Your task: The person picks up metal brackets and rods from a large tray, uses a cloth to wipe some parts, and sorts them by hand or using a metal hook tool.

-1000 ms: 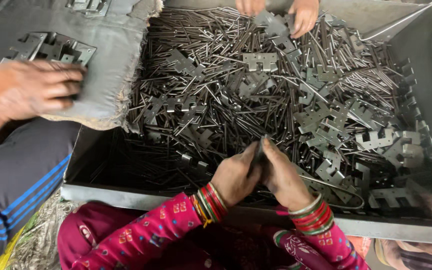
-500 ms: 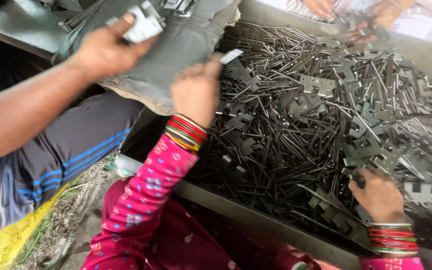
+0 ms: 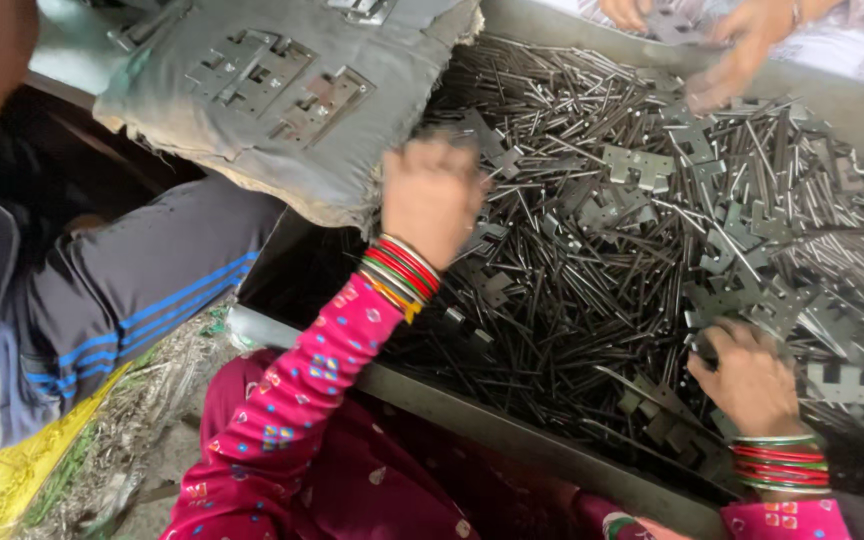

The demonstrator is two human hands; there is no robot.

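Your left hand [image 3: 432, 200] has open air at frame centre; a grey cushion [image 3: 292, 110] blocks upper left, piled metal rods [image 3: 592, 250] fill the right.

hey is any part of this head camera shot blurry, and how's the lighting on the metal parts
Head view: the left hand is smeared by motion blur, as are another person's hands at the top edge; the right hand is fairly sharp. Soft, even daylight gives mild sheen on the metal rods, no harsh glare; the tray's near wall lies in shadow.
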